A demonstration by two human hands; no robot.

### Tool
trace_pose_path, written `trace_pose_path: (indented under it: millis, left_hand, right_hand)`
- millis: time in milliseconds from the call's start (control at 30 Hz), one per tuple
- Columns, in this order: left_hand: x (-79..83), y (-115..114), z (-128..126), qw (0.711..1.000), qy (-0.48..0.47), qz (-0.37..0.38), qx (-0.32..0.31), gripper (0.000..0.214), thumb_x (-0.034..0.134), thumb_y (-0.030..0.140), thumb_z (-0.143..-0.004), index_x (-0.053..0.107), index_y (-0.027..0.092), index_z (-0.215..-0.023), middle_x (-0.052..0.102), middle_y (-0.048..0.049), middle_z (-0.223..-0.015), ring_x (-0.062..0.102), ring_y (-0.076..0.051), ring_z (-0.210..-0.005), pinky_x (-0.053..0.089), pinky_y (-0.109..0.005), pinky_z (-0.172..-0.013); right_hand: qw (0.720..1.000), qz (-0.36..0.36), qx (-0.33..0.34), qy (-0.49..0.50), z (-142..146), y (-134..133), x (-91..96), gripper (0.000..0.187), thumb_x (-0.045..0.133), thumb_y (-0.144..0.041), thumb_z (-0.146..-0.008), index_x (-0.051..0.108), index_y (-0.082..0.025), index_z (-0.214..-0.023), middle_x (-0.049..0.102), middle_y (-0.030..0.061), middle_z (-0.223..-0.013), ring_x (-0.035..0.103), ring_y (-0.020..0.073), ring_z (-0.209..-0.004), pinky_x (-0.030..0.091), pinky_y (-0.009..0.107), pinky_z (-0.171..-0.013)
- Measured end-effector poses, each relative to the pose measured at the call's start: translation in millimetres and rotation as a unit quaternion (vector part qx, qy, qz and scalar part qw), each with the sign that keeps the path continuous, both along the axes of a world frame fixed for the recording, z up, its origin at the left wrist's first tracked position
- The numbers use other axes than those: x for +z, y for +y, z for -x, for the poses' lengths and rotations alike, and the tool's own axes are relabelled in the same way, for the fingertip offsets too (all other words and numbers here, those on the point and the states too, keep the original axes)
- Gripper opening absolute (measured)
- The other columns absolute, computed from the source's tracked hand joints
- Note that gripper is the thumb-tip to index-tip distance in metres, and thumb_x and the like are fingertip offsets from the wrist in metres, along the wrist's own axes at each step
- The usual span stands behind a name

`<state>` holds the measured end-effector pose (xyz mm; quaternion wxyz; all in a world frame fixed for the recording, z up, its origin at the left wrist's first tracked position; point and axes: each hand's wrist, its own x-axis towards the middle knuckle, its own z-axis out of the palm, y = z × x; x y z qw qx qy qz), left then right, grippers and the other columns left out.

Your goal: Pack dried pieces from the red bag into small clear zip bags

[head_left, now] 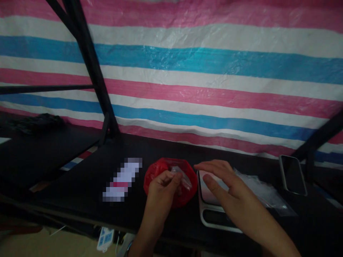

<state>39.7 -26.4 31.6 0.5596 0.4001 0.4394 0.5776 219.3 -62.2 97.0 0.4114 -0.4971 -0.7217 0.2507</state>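
My left hand (163, 184) is closed in a pinch on a small clear plastic bag (183, 178), held over a red plastic bag (157, 169) that lies on the black table (80, 182). My right hand (227, 187) is open, its fingers stretched flat over a small white scale (211, 214) with a pinkish plate, just to the right of the red bag. The scale's dark display shows below the hand.
A pile of clear plastic bags (264, 192) lies right of the scale. A dark phone (293, 175) rests at the far right. A blurred white card (123, 179) lies left of the red bag. Black frame bars (88, 60) rise before a striped tarp (214, 71).
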Motion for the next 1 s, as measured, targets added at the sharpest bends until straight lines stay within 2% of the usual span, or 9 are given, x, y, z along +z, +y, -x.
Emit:
trace_pose_path:
  millis: [133,267,367,533,700,867,1000]
  left_hand:
    - [2.4,-1.4,-7.7,1.0,-0.014,0.011,0.008,0.053,0.094,0.061,-0.053,0.065,0.018,-0.058,0.065,0.0007,-0.057,0.056,-0.011,-0.055,0.043,-0.022,-0.054]
    - [3.9,-1.1,-11.2,1.0,-0.022,0.014,0.0,0.05,0.093,0.058,-0.053,0.064,0.018,-0.056,0.062,0.002,-0.054,0.053,-0.01,-0.052,0.042,-0.022,-0.052]
    - [3.4,0.6,-10.0,1.0,-0.001,-0.012,-0.016,0.041,0.089,0.05,-0.06,0.065,0.018,-0.057,0.062,0.0022,-0.054,0.052,-0.01,-0.054,0.042,-0.022,-0.054]
    - [4.3,0.5,-4.2,0.998,0.037,-0.031,-0.034,0.027,0.084,0.037,-0.063,0.064,0.019,-0.059,0.062,0.0028,-0.055,0.053,-0.011,-0.055,0.041,-0.022,-0.054]
    - [3.3,-1.0,2.1,0.997,0.046,-0.035,-0.052,0.028,0.083,0.036,-0.064,0.061,0.019,-0.059,0.062,0.0031,-0.058,0.051,-0.01,-0.056,0.039,-0.021,-0.054]
    - [-2.8,-1.6,9.7,0.992,0.074,-0.052,-0.084,0.029,0.078,0.037,-0.072,0.057,0.021,-0.062,0.055,0.0058,-0.056,0.044,-0.01,-0.053,0.036,-0.022,-0.052]
    - [-7.3,-1.0,10.8,0.983,0.148,-0.082,-0.073,0.029,0.077,0.04,-0.082,0.061,0.021,-0.068,0.059,0.004,-0.065,0.052,-0.012,-0.062,0.042,-0.023,-0.059]
  right_hand:
    - [0.994,0.091,0.053,0.021,14.6,-0.8,-3.2,0.012,0.069,-0.029,-0.099,0.075,-0.031,-0.109,0.074,-0.0016,-0.106,0.067,0.0169,-0.099,0.052,0.029,-0.09]
    - [0.993,0.105,0.027,0.043,23.3,11.0,-15.4,0.014,0.071,-0.014,-0.09,0.069,-0.025,-0.098,0.07,-0.0038,-0.09,0.064,0.0146,-0.083,0.048,0.027,-0.075]
    - [0.995,0.098,0.009,0.031,21.6,19.1,-20.3,0.011,0.072,-0.013,-0.088,0.071,-0.023,-0.092,0.071,-0.0028,-0.087,0.063,0.0145,-0.081,0.046,0.026,-0.073]
    - [0.99,0.132,0.014,0.042,18.5,20.8,-16.7,0.009,0.07,-0.017,-0.09,0.076,-0.021,-0.084,0.073,-0.002,-0.079,0.063,0.0138,-0.072,0.044,0.025,-0.066]
    - [0.993,0.12,0.006,0.006,22.6,20.3,-21.1,0.007,0.071,-0.018,-0.085,0.074,-0.022,-0.079,0.071,-0.003,-0.075,0.06,0.0135,-0.069,0.04,0.025,-0.063]
    - [0.996,0.075,-0.039,-0.034,25.1,27.1,-29.9,0.009,0.063,-0.02,-0.087,0.067,-0.022,-0.079,0.068,-0.0024,-0.076,0.058,0.0148,-0.071,0.038,0.027,-0.064]
    - [0.996,0.058,-0.058,-0.031,24.1,29.1,-25.6,0.012,0.06,-0.021,-0.09,0.068,-0.022,-0.082,0.067,-0.0023,-0.074,0.058,0.0149,-0.069,0.039,0.027,-0.064]
